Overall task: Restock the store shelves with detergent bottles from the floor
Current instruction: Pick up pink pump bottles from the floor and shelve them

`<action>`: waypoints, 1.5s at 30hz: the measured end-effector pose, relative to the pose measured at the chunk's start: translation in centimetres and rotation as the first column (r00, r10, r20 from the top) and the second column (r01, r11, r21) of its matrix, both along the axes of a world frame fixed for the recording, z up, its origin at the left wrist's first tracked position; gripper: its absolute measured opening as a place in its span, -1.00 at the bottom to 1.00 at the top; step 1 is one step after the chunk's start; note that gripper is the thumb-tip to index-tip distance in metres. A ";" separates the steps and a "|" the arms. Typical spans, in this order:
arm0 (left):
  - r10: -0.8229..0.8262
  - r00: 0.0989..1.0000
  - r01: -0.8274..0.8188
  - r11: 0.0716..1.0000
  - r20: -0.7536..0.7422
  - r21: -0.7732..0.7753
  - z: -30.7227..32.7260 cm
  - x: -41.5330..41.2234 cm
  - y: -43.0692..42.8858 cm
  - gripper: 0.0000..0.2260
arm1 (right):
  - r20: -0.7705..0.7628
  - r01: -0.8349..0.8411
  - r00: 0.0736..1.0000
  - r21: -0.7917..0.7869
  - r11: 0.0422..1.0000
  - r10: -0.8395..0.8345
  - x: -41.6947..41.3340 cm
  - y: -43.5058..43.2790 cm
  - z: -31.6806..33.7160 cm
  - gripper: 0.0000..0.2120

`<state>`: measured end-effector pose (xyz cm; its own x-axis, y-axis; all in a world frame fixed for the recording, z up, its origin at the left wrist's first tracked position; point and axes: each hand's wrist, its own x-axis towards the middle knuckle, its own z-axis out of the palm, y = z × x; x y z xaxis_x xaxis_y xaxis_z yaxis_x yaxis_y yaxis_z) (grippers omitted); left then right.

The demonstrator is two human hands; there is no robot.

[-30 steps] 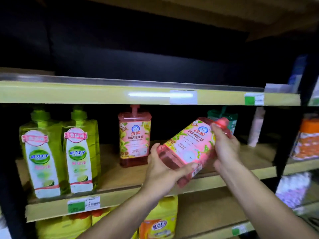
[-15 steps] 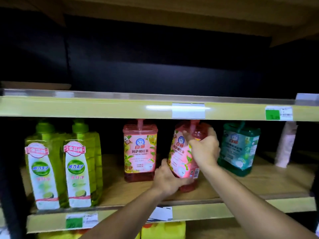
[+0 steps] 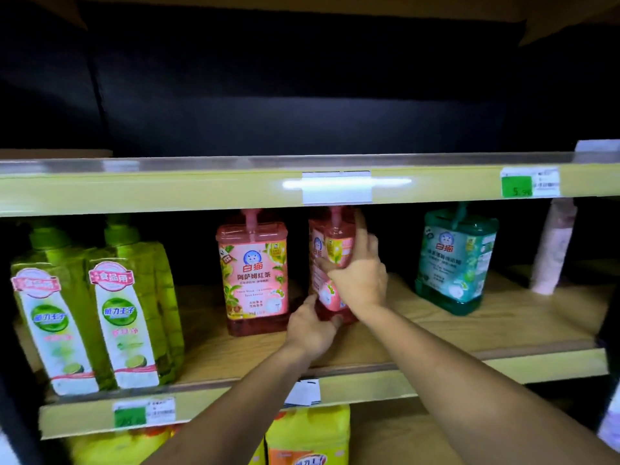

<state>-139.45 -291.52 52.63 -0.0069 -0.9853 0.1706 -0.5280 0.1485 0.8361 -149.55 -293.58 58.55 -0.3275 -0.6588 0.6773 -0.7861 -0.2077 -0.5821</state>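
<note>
A red detergent bottle with a pink label stands nearly upright on the wooden middle shelf, turned edge-on to me. My right hand grips its upper body, fingers wrapped over the label. My left hand holds its base from the front left. A second, matching red bottle stands just to its left, label facing me.
Two green pump bottles stand at the shelf's left end. A teal bottle and a pale upright tube stand to the right. Yellow packs sit on the shelf below. The upper shelf edge hangs just above the bottle tops.
The red bottle went from tilted in front of the shelf to upright on it, beside its twin. Both hands pushed it deeper in and still hold it.
</note>
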 end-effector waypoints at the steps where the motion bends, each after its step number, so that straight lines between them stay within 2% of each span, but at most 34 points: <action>1: 0.012 1.000 -0.012 1.000 -0.015 0.000 0.1 -0.2 0.2 -0.49 | 0.006 -0.024 1.000 0.031 0.999 0.024 -0.4 0.5 -1.0 0.01; 2: 0.023 0.999 -0.023 1.000 -0.031 -0.002 0.2 -0.4 0.4 -0.52 | 0.019 -0.054 0.998 0.062 0.997 0.053 -0.8 1.1 -2.1 0.07; 4: 0.027 0.997 -0.028 0.999 -0.076 -0.015 0.3 -0.8 0.8 -0.56 | 0.082 -0.136 0.988 0.097 0.986 0.129 -1.7 1.9 -3.9 0.07; 8: 0.021 0.993 -0.031 0.996 -0.114 -0.080 1.0 -1.2 2.0 -0.50 | 0.283 -0.296 0.927 0.144 0.944 0.247 -3.6 3.8 -5.7 -0.18; 11: -0.001 0.989 -0.017 0.993 -0.150 -0.120 2.1 -1.8 3.2 -0.47 | 0.324 -0.300 0.916 0.159 0.941 0.237 -4.4 6.9 -6.3 -0.32; 13: -0.036 0.972 0.000 0.988 -0.232 -0.155 2.7 -2.6 4.6 -0.44 | 0.349 -0.304 0.906 0.139 0.943 0.240 -4.7 9.6 -6.4 -0.42; 16: -0.241 0.892 0.166 0.962 -0.383 -0.218 2.0 -4.8 8.5 -0.45 | 0.406 -0.253 0.893 0.090 0.963 0.196 -5.5 14.9 -7.0 -0.51; 19: -0.420 0.769 0.323 0.906 -0.481 -0.274 -0.3 -6.7 13.4 -0.62 | 0.486 -0.226 0.853 0.014 0.974 0.191 -6.8 21.1 -7.8 -0.64; 21: -0.456 0.717 0.413 0.887 -0.527 -0.206 -3.2 -8.1 16.9 -0.74 | 0.536 -0.204 0.829 0.023 0.979 0.160 -8.4 26.1 -9.1 -0.74; 23: -0.469 0.696 0.502 0.859 -0.544 -0.099 -6.8 -9.1 20.2 -0.80 | 0.580 -0.138 0.810 0.045 0.989 0.087 -10.7 31.4 -11.1 -0.75; 26: -0.496 0.680 0.656 0.740 -0.540 0.146 -12.3 -11.9 24.2 -0.85 | 0.658 0.009 0.747 0.135 0.991 -0.096 -15.3 39.0 -15.0 -0.81; 28: -0.475 0.693 0.687 0.663 -0.542 0.298 -15.2 -14.4 25.6 -0.85 | 0.689 0.096 0.684 0.240 0.966 -0.240 -18.4 42.6 -17.7 -0.87; 31: -0.474 0.742 0.665 0.605 -0.474 0.437 -19.8 -20.0 28.0 -0.81 | 0.716 0.092 0.610 0.361 0.928 -0.339 -23.0 46.7 -22.1 -0.87; 37: -0.470 0.791 0.607 0.520 -0.393 0.600 -29.8 -35.0 32.3 -0.82 | 0.799 -0.086 0.485 0.449 0.889 -0.356 -32.2 49.0 -31.9 -0.70; 42: -0.407 0.834 0.543 0.480 -0.373 0.689 -41.6 -48.6 33.6 -0.84 | 0.766 -0.134 0.426 0.579 0.804 -0.480 -43.7 48.4 -42.9 -0.86; 45: -0.409 0.869 0.459 0.461 -0.278 0.759 -49.6 -53.3 34.6 -0.87 | 0.696 -0.156 0.399 0.693 0.703 -0.597 -49.3 48.7 -50.5 -0.86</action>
